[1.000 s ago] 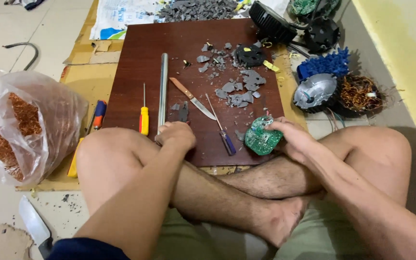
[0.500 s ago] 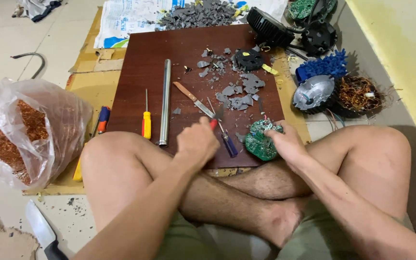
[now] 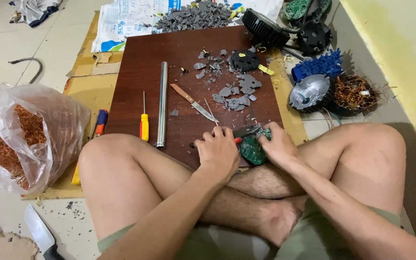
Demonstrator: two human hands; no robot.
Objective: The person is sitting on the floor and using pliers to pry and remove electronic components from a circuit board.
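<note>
Left hand: the left hand (image 3: 219,151) is clenched around a red-handled tool (image 3: 237,140) at the near edge of the dark wooden board (image 3: 140,72); the tool's tip is hidden.
Right hand: the right hand (image 3: 277,144) grasps a round green circuit board (image 3: 251,150), holding it down on the board's near edge, just beside the left hand.
Hidden: the fingers cover much of the circuit board; where tool and circuit board meet cannot be made out.
On the board: a metal rod (image 3: 162,103), a yellow screwdriver (image 3: 144,124), a knife (image 3: 193,102) and grey plastic shards (image 3: 237,91) lie farther back, apart from the hands.
Cut off: a bag of copper wire (image 3: 22,137) runs past the left edge.
Open room: bare board between the rod and the left border.
</note>
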